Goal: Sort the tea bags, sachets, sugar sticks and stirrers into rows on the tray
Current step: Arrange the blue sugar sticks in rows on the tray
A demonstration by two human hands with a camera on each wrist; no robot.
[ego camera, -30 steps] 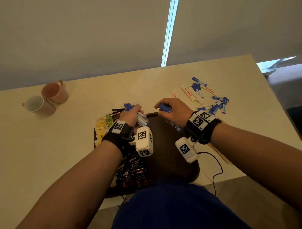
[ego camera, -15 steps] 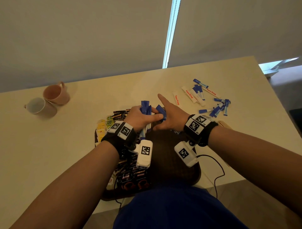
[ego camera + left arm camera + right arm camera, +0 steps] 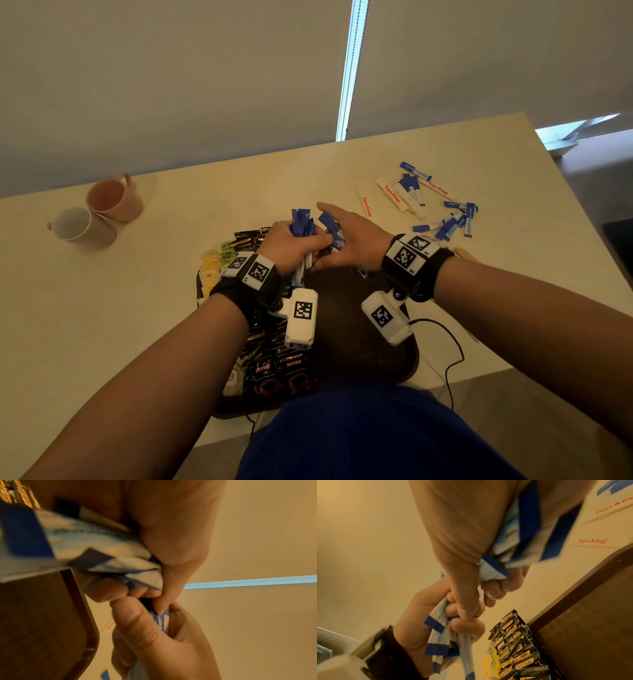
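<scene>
Gripping sugar sticks (image 3: 301, 224) between hands (image 3: 322, 243)

A bundle of blue-and-white paper sugar sticks (image 3: 301, 222), matt and creased, is gripped in the hands. Beneath them a dark brown wood-look tray (image 3: 349, 325) shows a smooth, faintly patterned face. Left of the hands, glossy black-and-gold foil sachets (image 3: 513, 639) glint. The cream surface (image 3: 154, 291) appears smooth and matt.

From my head camera I look forward and down over both forearms at the table (image 3: 178, 308), while each wrist camera sits very close under its palm, looking up along the fingers, and both share the dark tray (image 3: 42, 628) edge.
</scene>
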